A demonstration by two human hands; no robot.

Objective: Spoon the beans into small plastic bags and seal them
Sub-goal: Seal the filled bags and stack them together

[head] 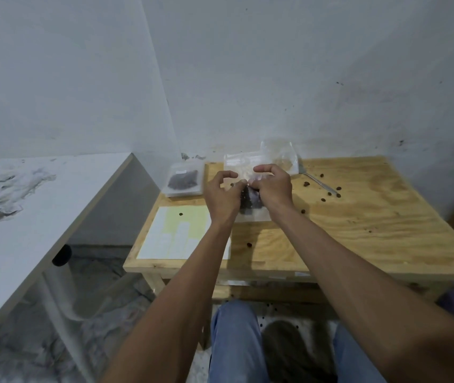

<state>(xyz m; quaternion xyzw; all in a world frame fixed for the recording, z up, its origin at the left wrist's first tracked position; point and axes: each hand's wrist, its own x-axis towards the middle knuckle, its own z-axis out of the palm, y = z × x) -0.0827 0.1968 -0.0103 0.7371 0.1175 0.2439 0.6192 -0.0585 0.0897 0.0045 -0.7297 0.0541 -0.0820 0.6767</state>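
Observation:
A small clear plastic bag [250,206] holding dark beans lies on the wooden table [358,225] between my two hands. My left hand [221,193] and my right hand [274,185] both pinch the bag's top edge, thumbs and forefingers close together. A filled bag of beans [183,179] lies at the table's far left corner. Empty clear bags [243,161] sit behind my hands, beside a larger clear bag [281,156] against the wall. A metal spoon [321,183] lies to the right.
Loose beans [323,199] are scattered over the table and on the floor. A white and pale yellow sheet [176,233] lies at the table's front left. A white shelf [26,230] stands on the left. My knees in blue jeans [234,341] are below the table edge.

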